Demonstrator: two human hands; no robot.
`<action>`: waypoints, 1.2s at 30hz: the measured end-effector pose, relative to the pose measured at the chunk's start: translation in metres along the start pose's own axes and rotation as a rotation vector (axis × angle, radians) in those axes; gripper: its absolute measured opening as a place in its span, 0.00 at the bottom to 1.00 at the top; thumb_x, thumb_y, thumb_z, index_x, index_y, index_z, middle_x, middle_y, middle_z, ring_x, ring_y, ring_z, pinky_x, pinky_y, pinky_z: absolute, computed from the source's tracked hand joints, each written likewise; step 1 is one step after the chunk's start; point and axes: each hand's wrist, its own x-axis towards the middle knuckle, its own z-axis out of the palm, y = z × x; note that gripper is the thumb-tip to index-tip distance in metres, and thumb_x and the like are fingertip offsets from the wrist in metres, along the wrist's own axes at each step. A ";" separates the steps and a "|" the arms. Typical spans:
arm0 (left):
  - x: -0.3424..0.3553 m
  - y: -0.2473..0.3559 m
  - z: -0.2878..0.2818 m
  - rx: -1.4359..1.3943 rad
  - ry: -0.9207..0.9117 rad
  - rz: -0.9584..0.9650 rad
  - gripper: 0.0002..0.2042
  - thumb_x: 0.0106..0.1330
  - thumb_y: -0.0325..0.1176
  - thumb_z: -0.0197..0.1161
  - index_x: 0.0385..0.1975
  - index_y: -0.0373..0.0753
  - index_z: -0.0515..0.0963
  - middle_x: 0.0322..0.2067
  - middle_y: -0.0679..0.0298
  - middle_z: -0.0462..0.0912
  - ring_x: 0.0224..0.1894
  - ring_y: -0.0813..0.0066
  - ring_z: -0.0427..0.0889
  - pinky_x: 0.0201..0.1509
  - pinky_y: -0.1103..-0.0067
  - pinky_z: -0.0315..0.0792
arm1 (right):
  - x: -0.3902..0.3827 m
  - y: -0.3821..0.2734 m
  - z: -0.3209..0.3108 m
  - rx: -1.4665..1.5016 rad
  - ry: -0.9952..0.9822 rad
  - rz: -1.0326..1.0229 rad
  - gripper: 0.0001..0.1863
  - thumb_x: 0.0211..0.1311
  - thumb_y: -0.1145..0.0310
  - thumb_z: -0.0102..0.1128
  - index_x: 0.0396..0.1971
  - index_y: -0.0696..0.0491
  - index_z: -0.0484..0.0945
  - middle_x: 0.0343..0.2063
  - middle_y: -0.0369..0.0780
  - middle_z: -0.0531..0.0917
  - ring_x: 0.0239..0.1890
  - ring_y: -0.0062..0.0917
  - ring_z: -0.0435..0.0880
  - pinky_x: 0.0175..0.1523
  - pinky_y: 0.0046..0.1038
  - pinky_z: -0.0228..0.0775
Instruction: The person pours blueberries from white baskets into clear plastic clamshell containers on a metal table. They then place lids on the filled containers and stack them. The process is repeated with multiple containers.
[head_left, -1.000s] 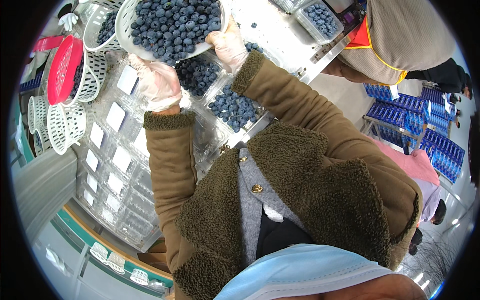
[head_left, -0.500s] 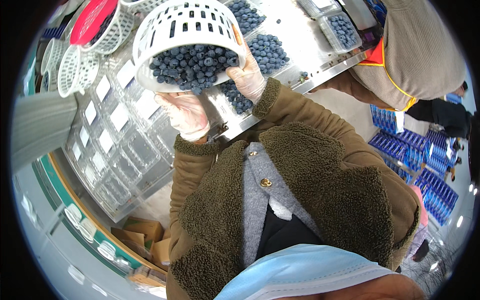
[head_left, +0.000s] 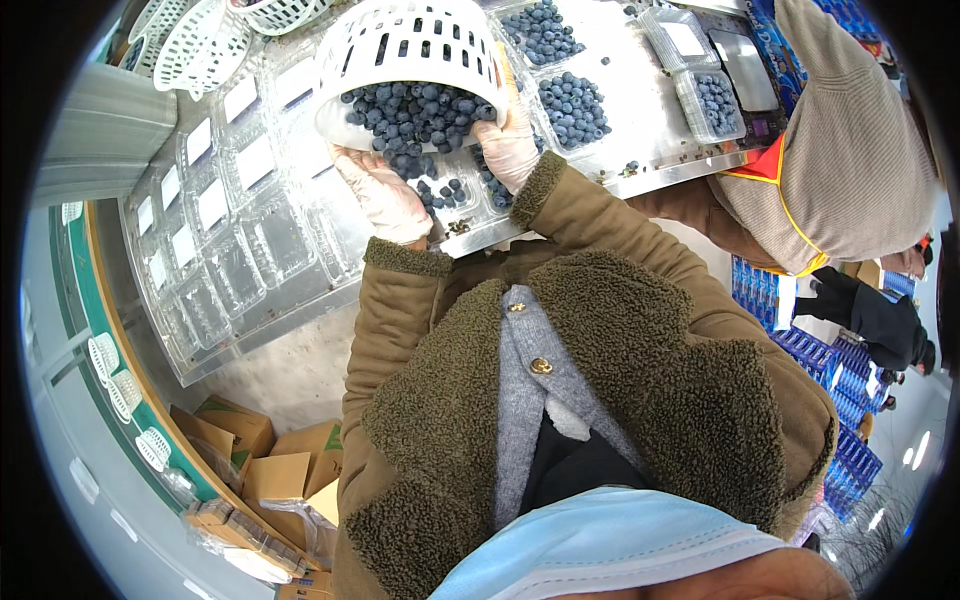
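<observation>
Many clear trays (head_left: 280,245) sit left on the counter (head_left: 640,95); our left hand (head_left: 385,195) touches the lip of the tipped basket (head_left: 410,22), its grip unclear, berries (head_left: 420,115) spilling below; our right hand (head_left: 508,140) clamps the basket's right side; more berries (head_left: 573,110) lie beyond.

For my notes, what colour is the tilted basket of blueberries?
The tilted basket is white, seen best in the head view.

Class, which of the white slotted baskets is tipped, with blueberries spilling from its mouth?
The basket in the right hand, left hand at its rim; the other baskets, at upper and lower left, are in neither hand.
</observation>
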 end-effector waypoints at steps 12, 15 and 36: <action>0.005 0.004 0.010 -0.045 0.133 -0.014 0.22 0.68 0.33 0.41 0.61 0.38 0.52 0.55 0.53 0.64 0.55 0.66 0.65 0.60 0.76 0.57 | 0.003 -0.019 0.010 0.096 0.057 0.063 0.47 0.41 0.91 0.34 0.65 0.44 0.38 0.54 0.37 0.65 0.47 0.20 0.69 0.47 0.19 0.67; 0.005 0.007 0.016 0.600 0.062 0.387 0.20 0.64 0.23 0.41 0.57 0.30 0.58 0.50 0.45 0.69 0.49 0.60 0.73 0.53 0.76 0.66 | 0.005 -0.023 0.014 0.222 0.129 0.160 0.39 0.44 0.87 0.38 0.61 0.49 0.48 0.42 0.40 0.72 0.33 0.23 0.76 0.35 0.25 0.76; 0.118 -0.026 0.017 -0.020 -0.228 -0.156 0.33 0.65 0.57 0.35 0.62 0.38 0.49 0.61 0.53 0.52 0.62 0.61 0.53 0.64 0.71 0.44 | 0.087 0.006 0.017 -0.164 0.199 -0.134 0.32 0.45 0.90 0.38 0.55 0.54 0.58 0.44 0.39 0.71 0.39 0.19 0.74 0.41 0.19 0.72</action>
